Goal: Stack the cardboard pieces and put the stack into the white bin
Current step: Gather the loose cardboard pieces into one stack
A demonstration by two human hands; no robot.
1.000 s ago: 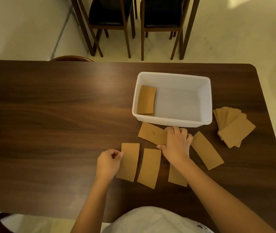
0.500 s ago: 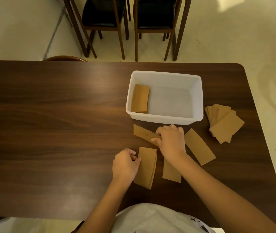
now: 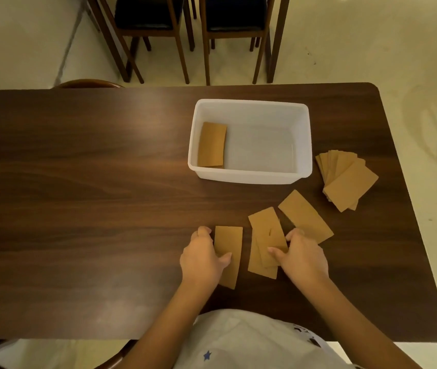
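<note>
Brown cardboard pieces: left hand (image 3: 202, 258) fingers pinching one strip (image 3: 228, 255), long axis toward white plastic bin (image 3: 250, 175); right hand (image 3: 302, 258) gripping tilted pair (image 3: 266, 235) just beside, on dark wooden counter (image 3: 79, 209).

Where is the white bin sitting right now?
In the head view, the white bin sits on the table right of centre, beyond both hands, with a fanned pile of cardboard just to its right.

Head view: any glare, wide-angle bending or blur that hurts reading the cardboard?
Head view: dim, warm light; soft glare patches on the table near the front edge; the table's far edge bows from wide-angle distortion; cardboard pieces, white bin and both hands look reasonably sharp.
</note>
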